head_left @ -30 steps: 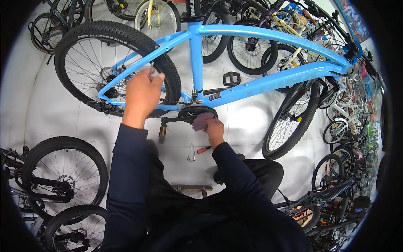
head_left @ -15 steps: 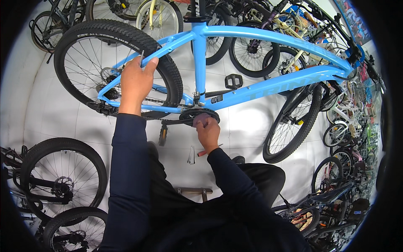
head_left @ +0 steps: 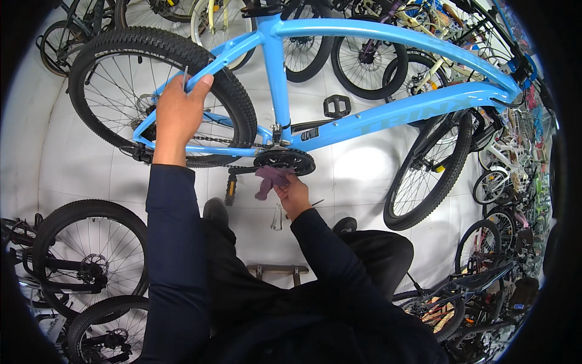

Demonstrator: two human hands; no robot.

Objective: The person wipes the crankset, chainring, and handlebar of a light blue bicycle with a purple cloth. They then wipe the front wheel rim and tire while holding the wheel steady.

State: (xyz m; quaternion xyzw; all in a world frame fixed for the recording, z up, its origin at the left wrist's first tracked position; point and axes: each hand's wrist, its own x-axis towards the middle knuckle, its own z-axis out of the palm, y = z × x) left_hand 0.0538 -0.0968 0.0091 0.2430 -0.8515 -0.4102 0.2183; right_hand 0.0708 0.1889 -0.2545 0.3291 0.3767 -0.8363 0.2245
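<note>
Purple rag now farther left

Here the left hand covers a stretch of the blue frame, most of its fingers out of sight, and the thin rod beside it is too fine to identify! Down below, the purple cloth masks the lower rim of the chainring, while the right hand hides much of a slim tool; up top, the picture's edge crops everything above the black seat clamp.
</note>
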